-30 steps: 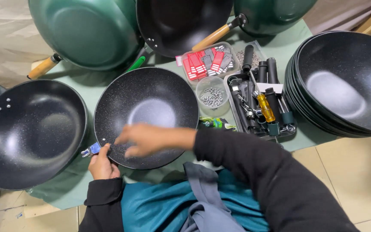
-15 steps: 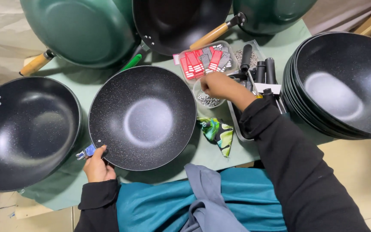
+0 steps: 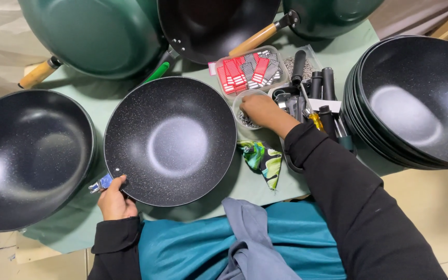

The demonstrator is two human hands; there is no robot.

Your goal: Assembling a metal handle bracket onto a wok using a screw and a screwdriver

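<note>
A black speckled pan (image 3: 171, 140) without a handle lies on the green cloth in front of me. My left hand (image 3: 114, 198) grips its near-left rim, beside a small blue and silver piece (image 3: 101, 183). My right hand (image 3: 263, 111) reaches into a small clear bowl (image 3: 247, 111) of small metal parts right of the pan; its fingertips are inside the bowl and hidden.
A stack of black pans (image 3: 416, 103) stands at the right, another black pan (image 3: 27, 155) at the left. Green pans with wooden handles (image 3: 99, 36) lie at the back. A tray of tools (image 3: 317, 98), a box of red and grey tags (image 3: 247, 70) and a patterned cloth (image 3: 263, 161) lie near the bowl.
My right hand went from the pan's near rim across to the right and into the small bowl. My left hand has stayed on the pan's rim.
</note>
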